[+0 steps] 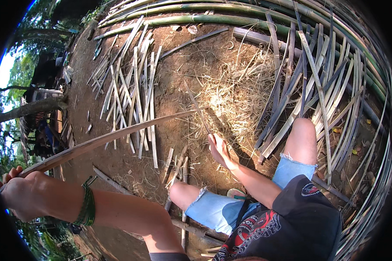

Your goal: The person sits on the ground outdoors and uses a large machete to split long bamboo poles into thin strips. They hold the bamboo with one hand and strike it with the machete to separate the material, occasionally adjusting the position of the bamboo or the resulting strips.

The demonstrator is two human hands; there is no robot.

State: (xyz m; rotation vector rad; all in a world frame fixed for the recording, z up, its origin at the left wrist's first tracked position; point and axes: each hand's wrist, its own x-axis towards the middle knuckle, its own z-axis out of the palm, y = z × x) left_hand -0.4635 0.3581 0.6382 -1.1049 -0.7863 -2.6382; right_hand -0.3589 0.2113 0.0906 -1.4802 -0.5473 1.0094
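Note:
My left hand (pixel 21 193), at the far left edge, is wrapped round one end of a long bamboo strip (pixel 117 132). That strip slants up across the ground towards the middle. In front of my knees, my right hand (pixel 220 151) is closed on a long thin-bladed knife (pixel 196 106), its handle mostly hidden in the fingers. The blade points up and left and crosses the strip close to its far end; whether they touch I cannot tell. Below and beyond the blade lies a heap of pale curled shavings (pixel 237 98).
Several split strips (pixel 137 95) lie on the bare soil to the left. More strips (pixel 322 87) are stacked at the right, beside my knee. Long green bamboo poles (pixel 196 18) run along the far side. Short poles (pixel 185 178) lie near my left knee.

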